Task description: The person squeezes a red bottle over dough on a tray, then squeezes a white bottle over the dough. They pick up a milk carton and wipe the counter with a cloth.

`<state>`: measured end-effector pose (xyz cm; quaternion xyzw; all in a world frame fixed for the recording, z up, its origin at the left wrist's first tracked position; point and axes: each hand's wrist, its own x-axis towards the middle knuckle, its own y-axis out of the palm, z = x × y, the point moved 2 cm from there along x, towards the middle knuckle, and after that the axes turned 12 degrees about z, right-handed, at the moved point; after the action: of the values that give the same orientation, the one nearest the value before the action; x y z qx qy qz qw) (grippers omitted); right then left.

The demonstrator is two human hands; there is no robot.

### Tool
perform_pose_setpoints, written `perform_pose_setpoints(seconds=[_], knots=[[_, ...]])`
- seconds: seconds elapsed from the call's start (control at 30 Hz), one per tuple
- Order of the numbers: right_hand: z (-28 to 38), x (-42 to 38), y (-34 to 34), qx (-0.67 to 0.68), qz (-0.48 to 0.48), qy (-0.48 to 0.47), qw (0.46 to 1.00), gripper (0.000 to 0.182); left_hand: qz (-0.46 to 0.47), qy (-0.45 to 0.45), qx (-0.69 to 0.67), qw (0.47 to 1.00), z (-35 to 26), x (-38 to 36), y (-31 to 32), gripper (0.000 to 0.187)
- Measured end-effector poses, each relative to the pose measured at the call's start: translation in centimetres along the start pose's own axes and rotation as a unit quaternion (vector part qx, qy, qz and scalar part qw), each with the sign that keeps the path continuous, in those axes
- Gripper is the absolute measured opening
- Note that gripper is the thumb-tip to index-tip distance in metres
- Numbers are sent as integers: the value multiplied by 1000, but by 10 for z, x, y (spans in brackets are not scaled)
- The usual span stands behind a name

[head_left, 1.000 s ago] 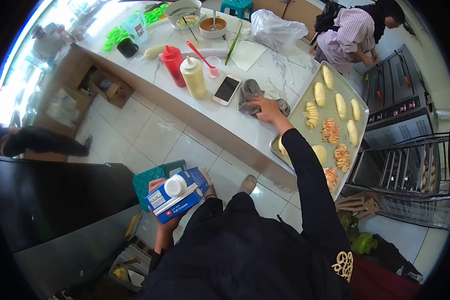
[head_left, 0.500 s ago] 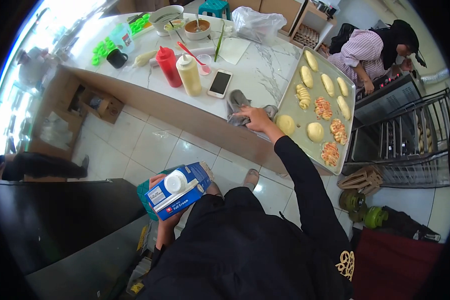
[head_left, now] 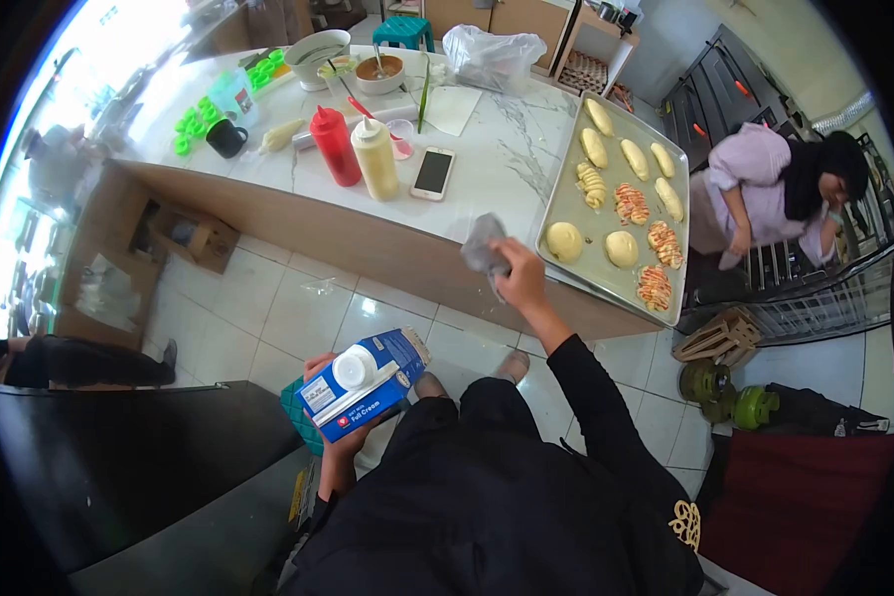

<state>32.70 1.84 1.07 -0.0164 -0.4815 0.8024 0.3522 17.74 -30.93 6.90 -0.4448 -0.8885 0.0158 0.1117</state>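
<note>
My left hand (head_left: pixel 342 443) is wrapped round a blue full cream carton (head_left: pixel 360 385) with a white cap, held low in front of my body; a green quilted item (head_left: pixel 300 412) shows behind it. My right hand (head_left: pixel 521 276) is closed on a grey cloth (head_left: pixel 485 245), which hangs at the counter's front edge. To the right of the cloth lies a metal tray (head_left: pixel 594 273) of shaped dough pieces, some with red and white topping. A white phone (head_left: pixel 433 173) lies on the marble counter (head_left: pixel 512 139), left of the tray.
On the counter stand a red bottle (head_left: pixel 335 147), a cream-coloured bottle (head_left: pixel 374 159), a black mug (head_left: pixel 226 138), bowls and a plastic bag (head_left: pixel 493 55). Another person (head_left: pixel 765 189) bends by the racks at right. A black cabinet (head_left: pixel 149 457) is at lower left.
My right hand has lifted the grey cloth off the counter and drawn it toward me. The other person has moved from the oven toward the rack. The carton is still in my left hand.
</note>
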Motion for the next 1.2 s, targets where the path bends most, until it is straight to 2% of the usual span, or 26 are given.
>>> perform_pose_setpoints(seconds=[0.03,0.13,0.17,0.2,0.27,0.3,0.37,0.47,0.57,0.6,0.63,0.7,0.73,0.77,0.83,0.9,1.0,1.2], knots=[[3,11,-7,-39,-111,44,992,42,-2,13,-1,1000,-3,1,0,71],[-6,70,-24,-66,-86,191,976,30,-7,25,1,1000,-9,1,-1,71],[-17,91,-21,-95,-80,227,966,26,-8,35,12,999,-12,2,-1,70],[-31,108,-17,-91,-81,220,968,26,-7,42,43,998,-12,-1,-3,70],[-69,133,-4,-169,-8,307,937,31,-21,63,85,994,-31,3,0,70],[-78,139,-2,-163,-11,300,940,31,-37,50,80,995,-33,1,3,72],[-95,149,2,-196,-4,395,897,43,-29,61,119,991,-37,0,4,73],[-104,167,4,-162,-10,426,890,52,-76,5,90,993,-40,-8,11,72],[-132,183,14,-159,16,371,915,53,-61,14,175,983,-29,-15,5,66],[-138,187,18,-181,14,344,921,45,-61,10,177,982,-30,-14,5,66],[-143,191,22,-180,19,345,921,45,-73,-9,148,986,-32,-14,6,65],[-146,196,29,-189,96,227,951,45,-85,-33,118,989,-32,-15,7,65],[-145,196,30,-200,129,208,949,45,-89,-25,121,988,-31,-15,6,65],[-144,193,30,-200,130,208,948,45,-95,-14,124,988,-31,-13,5,66],[-148,192,35,-174,159,96,967,45,-85,2,126,988,-34,-8,4,66],[-147,185,36,-168,160,78,969,46,-104,5,145,984,-37,-4,4,64],[-131,178,33,-177,229,47,956,49,-91,16,123,988,-34,1,3,64],[-100,157,33,-195,224,24,954,53,-52,53,151,986,-33,12,1,69]])
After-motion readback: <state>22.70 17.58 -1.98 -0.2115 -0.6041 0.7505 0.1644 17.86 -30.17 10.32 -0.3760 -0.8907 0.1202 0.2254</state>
